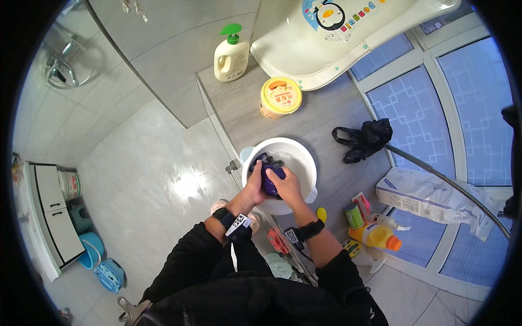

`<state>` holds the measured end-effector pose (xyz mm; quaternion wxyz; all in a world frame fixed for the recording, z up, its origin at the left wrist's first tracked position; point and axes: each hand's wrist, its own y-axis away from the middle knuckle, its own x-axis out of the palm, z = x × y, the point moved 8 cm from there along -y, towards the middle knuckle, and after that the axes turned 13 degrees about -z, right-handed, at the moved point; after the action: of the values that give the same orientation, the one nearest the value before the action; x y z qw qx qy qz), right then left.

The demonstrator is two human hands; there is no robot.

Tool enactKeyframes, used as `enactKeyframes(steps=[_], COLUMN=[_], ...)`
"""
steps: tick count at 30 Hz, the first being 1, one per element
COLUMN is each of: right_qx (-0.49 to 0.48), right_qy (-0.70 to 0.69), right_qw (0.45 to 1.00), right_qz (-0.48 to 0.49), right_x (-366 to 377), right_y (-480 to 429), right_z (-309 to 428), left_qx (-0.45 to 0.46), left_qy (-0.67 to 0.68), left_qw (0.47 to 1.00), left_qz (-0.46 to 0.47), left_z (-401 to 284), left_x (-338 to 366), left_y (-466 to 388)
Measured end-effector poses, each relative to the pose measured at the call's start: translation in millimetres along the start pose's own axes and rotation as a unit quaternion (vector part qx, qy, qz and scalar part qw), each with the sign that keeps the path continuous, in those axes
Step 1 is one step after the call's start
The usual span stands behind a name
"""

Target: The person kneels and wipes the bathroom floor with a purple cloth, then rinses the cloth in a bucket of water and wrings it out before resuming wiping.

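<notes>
A white plastic basin (312, 169) stands before me with some water showing at its bottom. Over it, my left hand (256, 185) and my right hand (287, 186) grip a dark purple cloth (271, 181) from both sides, the thumbs on top. Black, wet-looking material with a little foam bulges out beyond the fingers, inside the basin's far left part. Both wrists wear black straps with small marked devices.
On the wood-look surface are a yellow-lidded tub (281, 95), a green-pump bottle (231, 55), a baby bathtub (322, 77) and a black plastic bag (363, 138). Bottles, including a yellow one (373, 235), cluster right. A metal rail (236, 177) runs beside the basin.
</notes>
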<state>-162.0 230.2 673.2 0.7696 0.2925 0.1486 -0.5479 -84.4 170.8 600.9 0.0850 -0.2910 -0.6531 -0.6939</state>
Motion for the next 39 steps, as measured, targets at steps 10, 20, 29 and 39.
enactKeyframes(steps=[10, 20, 29, 39], right_qx=[0.001, -0.024, -0.141, 0.037], right_qy=[-0.027, 0.262, 0.412, 0.177], right_qw=[0.999, 0.965, 0.891, 0.983], right_qz=[-0.036, 0.002, 0.128, -0.009], right_x=[3, 4, 10, 15], right_y=[14, -47, -3, -51], right_z=[19, -23, -34, -61], left_qx=[0.037, 0.251, 0.379, 0.242], left_qy=[0.095, -0.091, -0.699, -0.634], left_qw=[0.994, 0.952, 0.587, 0.711], left_qz=[0.043, -0.148, -0.155, -0.184], left_z=[6, -13, -11, -29], left_x=[1, -13, 5, 7], left_y=[-22, 35, 53, 11])
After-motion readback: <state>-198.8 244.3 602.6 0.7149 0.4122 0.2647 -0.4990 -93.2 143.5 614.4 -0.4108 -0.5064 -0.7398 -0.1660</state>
